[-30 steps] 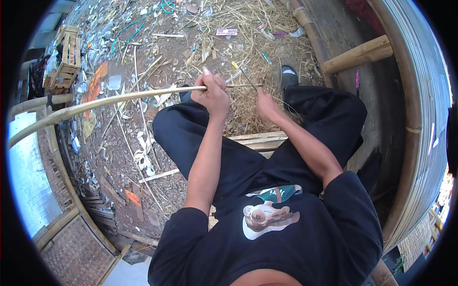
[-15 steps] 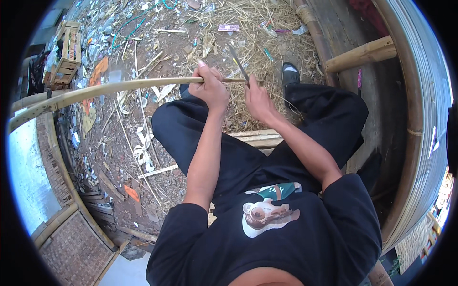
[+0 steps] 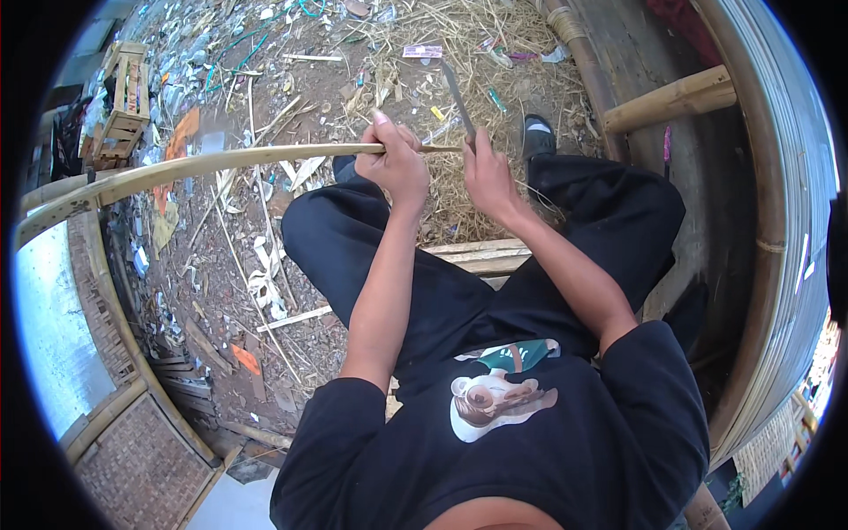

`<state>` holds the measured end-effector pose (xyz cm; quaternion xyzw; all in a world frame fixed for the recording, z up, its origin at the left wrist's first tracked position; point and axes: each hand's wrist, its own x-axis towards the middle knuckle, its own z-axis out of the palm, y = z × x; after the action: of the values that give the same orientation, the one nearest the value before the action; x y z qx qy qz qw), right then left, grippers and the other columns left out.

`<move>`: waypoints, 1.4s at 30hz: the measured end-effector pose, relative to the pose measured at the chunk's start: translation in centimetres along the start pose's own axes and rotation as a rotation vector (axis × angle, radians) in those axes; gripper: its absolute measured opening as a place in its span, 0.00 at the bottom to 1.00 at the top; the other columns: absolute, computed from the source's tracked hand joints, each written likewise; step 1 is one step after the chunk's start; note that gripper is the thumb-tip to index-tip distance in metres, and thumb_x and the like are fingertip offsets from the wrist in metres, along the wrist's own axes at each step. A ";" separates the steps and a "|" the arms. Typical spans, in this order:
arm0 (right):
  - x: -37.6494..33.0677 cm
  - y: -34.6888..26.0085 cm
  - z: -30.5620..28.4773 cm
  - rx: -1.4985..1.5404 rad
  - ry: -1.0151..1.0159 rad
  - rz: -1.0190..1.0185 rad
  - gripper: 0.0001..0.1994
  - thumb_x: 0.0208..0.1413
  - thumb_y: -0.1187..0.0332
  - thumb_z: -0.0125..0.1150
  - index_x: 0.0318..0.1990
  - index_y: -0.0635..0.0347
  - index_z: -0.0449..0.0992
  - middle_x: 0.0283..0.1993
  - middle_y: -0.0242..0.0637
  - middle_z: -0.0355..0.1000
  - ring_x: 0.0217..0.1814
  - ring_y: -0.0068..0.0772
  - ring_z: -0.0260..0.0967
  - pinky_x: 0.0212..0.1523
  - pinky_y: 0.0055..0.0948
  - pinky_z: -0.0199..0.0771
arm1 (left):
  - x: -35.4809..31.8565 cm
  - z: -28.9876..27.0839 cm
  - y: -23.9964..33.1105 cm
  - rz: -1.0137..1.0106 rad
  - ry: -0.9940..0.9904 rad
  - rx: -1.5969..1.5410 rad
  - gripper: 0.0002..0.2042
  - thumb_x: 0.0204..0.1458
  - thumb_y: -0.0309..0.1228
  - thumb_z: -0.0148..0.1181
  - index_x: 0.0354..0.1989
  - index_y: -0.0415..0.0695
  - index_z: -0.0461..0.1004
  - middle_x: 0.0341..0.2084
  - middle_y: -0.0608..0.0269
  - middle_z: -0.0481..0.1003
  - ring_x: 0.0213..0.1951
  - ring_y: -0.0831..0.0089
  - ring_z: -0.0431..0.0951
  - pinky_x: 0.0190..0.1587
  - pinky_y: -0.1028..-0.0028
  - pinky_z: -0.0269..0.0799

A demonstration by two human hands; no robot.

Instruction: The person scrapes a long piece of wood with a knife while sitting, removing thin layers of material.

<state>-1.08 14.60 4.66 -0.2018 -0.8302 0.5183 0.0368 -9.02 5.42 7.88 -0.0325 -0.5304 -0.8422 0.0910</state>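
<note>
A long, pale yellow-green bamboo strip (image 3: 221,163) runs nearly level above the littered ground, from the left edge of the head view, where it bends down with the lens, to a thin end just in front of the person's knees. The left hand (image 3: 395,162) is clenched around the strip near that thin end, thumb on top and knuckles toward the camera. The right hand (image 3: 484,172) sits just beside it, wrapped around the handle of a narrow grey metal knife (image 3: 459,102) whose blade slants up and away from the hand; the blade's base meets the strip's tip between the 2 hands, though whether the edge is biting into the bamboo cannot be told. Both forearms come up from a black short-sleeved shirt with a printed figure on the chest (image 3: 503,406), and the person's legs in black trousers (image 3: 353,238) spread to either side. A flat piece of light split bamboo (image 3: 481,256) lies across under the legs. A dark shoe (image 3: 537,137) rests on a heap of dry straw and shavings (image 3: 459,44) at the far edge of the ground. Far left stands a small wooden slatted crate (image 3: 124,102). On the right, a thick round bamboo pole (image 3: 676,97) juts out from a curved wall of bamboo slats (image 3: 777,221).
</note>
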 end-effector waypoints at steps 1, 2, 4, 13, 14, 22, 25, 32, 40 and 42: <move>-0.3 -0.1 0.4 0.001 -0.004 0.008 0.09 0.60 0.67 0.40 0.43 0.62 0.57 0.26 0.60 0.68 0.32 0.67 0.66 0.33 0.57 0.63 | -0.1 0.0 0.1 -0.007 0.003 0.005 0.20 0.61 0.31 0.44 0.14 0.45 0.54 0.05 0.72 0.56 0.09 0.85 0.52 0.13 0.80 0.45; -0.4 0.0 0.7 -0.005 -0.056 0.072 0.09 0.60 0.67 0.40 0.42 0.63 0.57 0.25 0.60 0.68 0.31 0.67 0.66 0.32 0.57 0.63 | -0.1 0.6 0.4 -0.022 -0.009 -0.002 0.20 0.61 0.31 0.44 0.14 0.45 0.54 0.05 0.72 0.55 0.09 0.86 0.51 0.13 0.80 0.45; -0.8 1.9 1.4 -0.011 -0.107 0.142 0.09 0.60 0.67 0.40 0.42 0.63 0.57 0.24 0.60 0.68 0.30 0.67 0.66 0.31 0.56 0.62 | -0.3 0.5 0.5 -0.043 -0.023 -0.010 0.20 0.61 0.31 0.44 0.14 0.45 0.54 0.05 0.72 0.55 0.09 0.86 0.51 0.13 0.80 0.45; -0.9 -1.1 0.8 0.055 -0.014 -0.008 0.08 0.59 0.70 0.42 0.41 0.64 0.57 0.23 0.61 0.67 0.32 0.67 0.67 0.31 0.57 0.63 | 0.1 0.2 0.3 -0.015 -0.017 0.000 0.20 0.61 0.30 0.43 0.14 0.45 0.53 0.06 0.72 0.56 0.09 0.86 0.54 0.12 0.81 0.46; -0.9 -1.1 0.8 0.030 -0.008 -0.035 0.09 0.57 0.72 0.43 0.43 0.65 0.57 0.24 0.60 0.68 0.31 0.66 0.67 0.31 0.55 0.65 | -0.1 0.4 0.2 -0.019 -0.016 0.004 0.20 0.61 0.30 0.43 0.14 0.45 0.53 0.06 0.72 0.56 0.09 0.86 0.54 0.12 0.81 0.46; 1.1 5.9 1.5 -0.197 -0.125 0.214 0.10 0.58 0.69 0.44 0.43 0.66 0.59 0.30 0.63 0.69 0.37 0.66 0.67 0.37 0.55 0.63 | -0.5 -0.3 0.4 -0.004 -0.004 0.015 0.20 0.61 0.30 0.43 0.14 0.45 0.53 0.06 0.71 0.56 0.09 0.86 0.53 0.12 0.79 0.46; 0.9 1.3 0.2 -0.041 0.016 0.077 0.09 0.59 0.68 0.43 0.42 0.65 0.59 0.30 0.60 0.69 0.35 0.64 0.67 0.35 0.55 0.62 | 0.2 0.0 -0.3 0.016 0.002 0.026 0.20 0.61 0.30 0.44 0.14 0.45 0.53 0.05 0.72 0.55 0.09 0.86 0.54 0.12 0.80 0.46; 0.5 11.1 3.8 -0.338 -0.186 0.261 0.11 0.57 0.71 0.42 0.46 0.65 0.56 0.29 0.63 0.68 0.35 0.68 0.67 0.38 0.56 0.65 | 0.3 -0.4 0.3 0.010 -0.020 -0.023 0.20 0.61 0.29 0.42 0.13 0.46 0.52 0.05 0.72 0.54 0.08 0.86 0.52 0.12 0.80 0.44; 0.4 4.2 3.2 -0.033 0.083 -0.181 0.06 0.59 0.74 0.40 0.40 0.66 0.56 0.18 0.57 0.67 0.20 0.59 0.69 0.18 0.49 0.67 | 0.7 -0.2 0.1 0.023 -0.010 0.007 0.21 0.61 0.29 0.42 0.13 0.45 0.52 0.05 0.72 0.54 0.08 0.85 0.52 0.11 0.80 0.45; 0.5 6.5 4.7 -0.213 0.024 -0.140 0.08 0.57 0.76 0.41 0.43 0.66 0.56 0.23 0.59 0.69 0.25 0.58 0.71 0.22 0.49 0.69 | 0.5 -0.1 0.2 0.028 -0.039 -0.004 0.21 0.60 0.29 0.42 0.12 0.45 0.52 0.05 0.71 0.54 0.08 0.85 0.52 0.11 0.80 0.45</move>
<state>-0.85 13.25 -3.25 -0.1524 -0.8920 0.4210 0.0612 -9.46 5.22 8.07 -0.0568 -0.5298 -0.8411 0.0923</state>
